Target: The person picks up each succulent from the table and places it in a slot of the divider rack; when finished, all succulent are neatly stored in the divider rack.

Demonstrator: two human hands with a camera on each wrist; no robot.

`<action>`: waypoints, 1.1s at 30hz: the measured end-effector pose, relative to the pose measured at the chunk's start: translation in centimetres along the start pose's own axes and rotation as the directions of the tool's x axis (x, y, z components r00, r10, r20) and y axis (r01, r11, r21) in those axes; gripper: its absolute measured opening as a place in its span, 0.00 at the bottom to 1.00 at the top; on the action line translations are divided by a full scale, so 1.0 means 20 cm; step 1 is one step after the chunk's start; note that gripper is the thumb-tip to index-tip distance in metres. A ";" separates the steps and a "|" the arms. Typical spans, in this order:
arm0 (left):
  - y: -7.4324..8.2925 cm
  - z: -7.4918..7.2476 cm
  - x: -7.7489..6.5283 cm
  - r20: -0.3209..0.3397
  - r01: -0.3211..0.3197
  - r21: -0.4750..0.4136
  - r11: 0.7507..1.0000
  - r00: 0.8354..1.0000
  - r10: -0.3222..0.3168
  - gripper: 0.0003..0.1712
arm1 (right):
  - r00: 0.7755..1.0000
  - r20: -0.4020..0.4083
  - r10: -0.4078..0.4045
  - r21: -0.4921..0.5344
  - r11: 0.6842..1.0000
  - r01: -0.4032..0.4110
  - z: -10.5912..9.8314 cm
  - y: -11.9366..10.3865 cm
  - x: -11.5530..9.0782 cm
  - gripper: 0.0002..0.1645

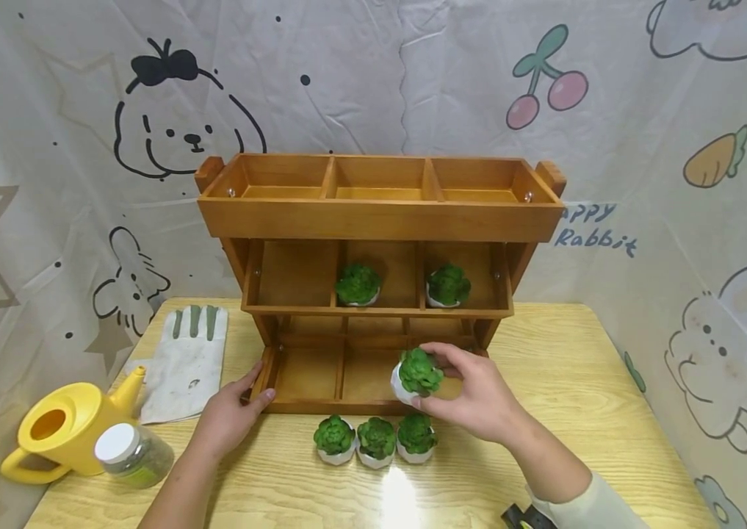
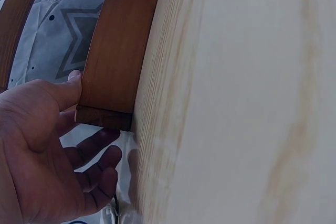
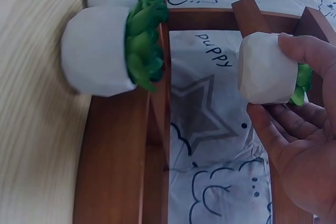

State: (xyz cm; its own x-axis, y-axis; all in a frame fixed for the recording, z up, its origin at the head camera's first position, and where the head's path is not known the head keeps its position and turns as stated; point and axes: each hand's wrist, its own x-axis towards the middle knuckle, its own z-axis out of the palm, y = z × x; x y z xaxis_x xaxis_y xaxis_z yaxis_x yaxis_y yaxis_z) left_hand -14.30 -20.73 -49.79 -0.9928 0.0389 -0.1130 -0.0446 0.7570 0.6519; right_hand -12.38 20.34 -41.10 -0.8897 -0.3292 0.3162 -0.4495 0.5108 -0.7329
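Observation:
My right hand (image 1: 475, 397) pinches a small potted succulent (image 1: 421, 372) between thumb and fingers, in front of the bottom tier of a three-tier wooden shelf (image 1: 380, 220). In the right wrist view its faceted white pot (image 3: 266, 69) is held off the table, green leaves partly behind the fingers. At the shelf's lower left corner, my left hand (image 1: 231, 419) grips the side board, thumb at the front and fingers along the outside. Three more potted succulents (image 1: 376, 441) stand in a row on the table before the shelf. Two others (image 1: 358, 284) (image 1: 449, 285) sit in the middle tier.
To the left are a yellow watering can (image 1: 69, 426), a white-lidded jar (image 1: 135, 455) and a pale glove (image 1: 186, 364). A black object (image 1: 527, 516) lies by the right forearm, partly cut off. Printed cloth (image 1: 373, 81) hangs behind the table.

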 end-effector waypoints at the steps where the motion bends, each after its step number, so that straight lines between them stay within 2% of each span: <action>1: 0.00 0.00 0.00 0.001 0.001 -0.001 1.000 1.000 -0.001 0.41 | 1.000 -0.001 -0.009 -0.002 1.000 0.009 0.01 -0.01 0.01 0.40; 9: 0.00 0.00 0.00 0.003 0.006 -0.008 1.000 1.000 -0.006 0.42 | 0.998 0.002 -0.061 -0.010 0.998 0.061 0.03 -0.06 0.09 0.40; 17: 0.00 0.00 0.00 0.003 0.003 -0.003 1.000 1.000 -0.003 0.40 | 0.998 0.032 -0.046 0.010 0.999 0.045 0.05 -0.11 0.15 0.41; 33: 0.00 0.00 0.00 0.009 0.014 -0.005 1.000 1.000 -0.014 0.41 | 0.994 0.064 -0.093 0.096 0.992 0.086 0.10 -0.24 0.28 0.41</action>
State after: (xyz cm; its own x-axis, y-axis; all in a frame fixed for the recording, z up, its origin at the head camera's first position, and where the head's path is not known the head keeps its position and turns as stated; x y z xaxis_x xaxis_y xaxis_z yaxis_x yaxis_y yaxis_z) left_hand -14.27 -20.71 -49.83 -0.9911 0.0345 -0.1286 -0.0587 0.7540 0.6543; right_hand -14.97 14.45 -37.05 -0.8372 -0.4257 0.3434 -0.5150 0.4021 -0.7570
